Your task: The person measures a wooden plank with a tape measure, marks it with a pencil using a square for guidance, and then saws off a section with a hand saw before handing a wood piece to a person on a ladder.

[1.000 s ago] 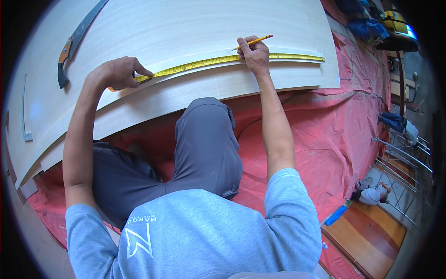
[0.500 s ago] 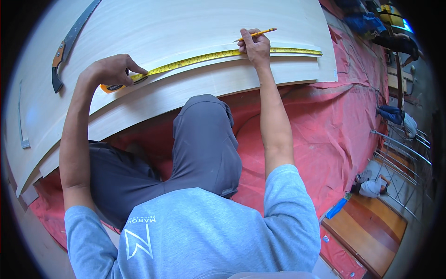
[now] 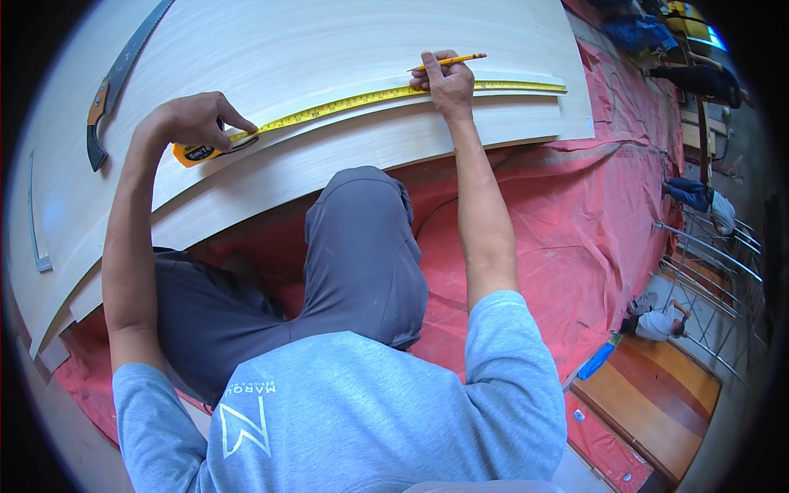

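Left hand (image 3: 193, 119) – fingers pressing the yellow tape measure (image 3: 345, 103) case onto the pale wood panel (image 3: 329, 41). Right hand (image 3: 448, 80) – fingers closed on a pencil (image 3: 452, 60), resting on the stretched tape. Handsaw (image 3: 115, 82) lies upper left.

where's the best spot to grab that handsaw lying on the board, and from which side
Take the handsaw by its curved handle, the orange-and-black grip at the lower-left end, nearest the board's left edge. The toothed blade runs up and to the right from there, so come in from the lower left, probably with the left hand, which is closer but now pins the tape measure.
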`<action>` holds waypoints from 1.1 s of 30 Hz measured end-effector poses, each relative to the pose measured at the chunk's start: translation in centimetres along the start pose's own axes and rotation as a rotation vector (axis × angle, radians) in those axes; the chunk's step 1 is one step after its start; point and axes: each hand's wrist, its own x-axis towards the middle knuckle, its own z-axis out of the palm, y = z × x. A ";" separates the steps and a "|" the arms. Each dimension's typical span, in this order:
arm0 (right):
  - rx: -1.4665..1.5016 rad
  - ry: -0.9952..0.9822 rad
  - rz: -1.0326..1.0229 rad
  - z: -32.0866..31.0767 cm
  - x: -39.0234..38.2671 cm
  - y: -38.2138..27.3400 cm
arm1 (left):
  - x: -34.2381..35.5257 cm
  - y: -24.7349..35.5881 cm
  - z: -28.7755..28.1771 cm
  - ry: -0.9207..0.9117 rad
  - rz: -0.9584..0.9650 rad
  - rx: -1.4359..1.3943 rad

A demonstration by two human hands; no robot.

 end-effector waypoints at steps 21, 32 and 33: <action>-0.033 0.001 0.044 0.4 0.2 -0.4 | 0.4 -0.9 -0.6 -0.024 0.014 -0.086; -0.125 0.009 -0.045 -0.5 0.1 1.3 | 0.8 -1.1 -0.3 -0.007 0.031 -0.111; -0.153 0.008 -0.082 -0.3 0.1 1.3 | 0.8 -1.3 -0.3 -0.006 0.031 -0.112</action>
